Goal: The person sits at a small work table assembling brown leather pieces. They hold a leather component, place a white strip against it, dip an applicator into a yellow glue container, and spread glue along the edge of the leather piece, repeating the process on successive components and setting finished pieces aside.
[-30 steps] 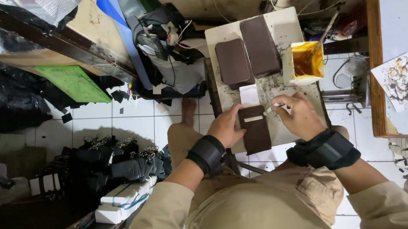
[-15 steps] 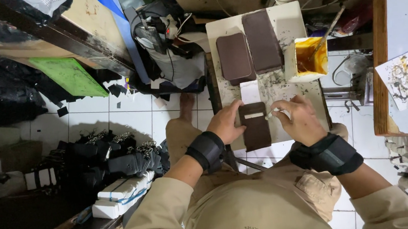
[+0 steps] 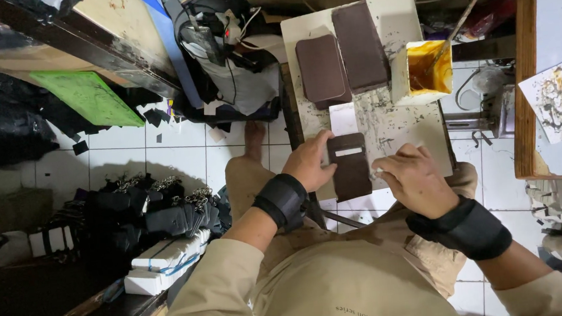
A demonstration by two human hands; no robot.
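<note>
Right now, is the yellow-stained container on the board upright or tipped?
Upright: the container stands on the board, open top facing up, orange-yellow liquid inside, a stick leaning in it.

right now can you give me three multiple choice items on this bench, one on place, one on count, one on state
1. Where is the yellow glue tub?
A. on the floor
B. at the board's right edge
C. on the person's lap

2. How many dark brown pieces lie at the far end of the board?
A. two
B. five
C. none

3. What is the left hand doing?
A. hanging free
B. pressing on the brown wallet piece
C. holding the tub

B: the tub sits beside the far pieces.
A: two lie side by side.
B: its fingers rest on the piece's edge.
</note>
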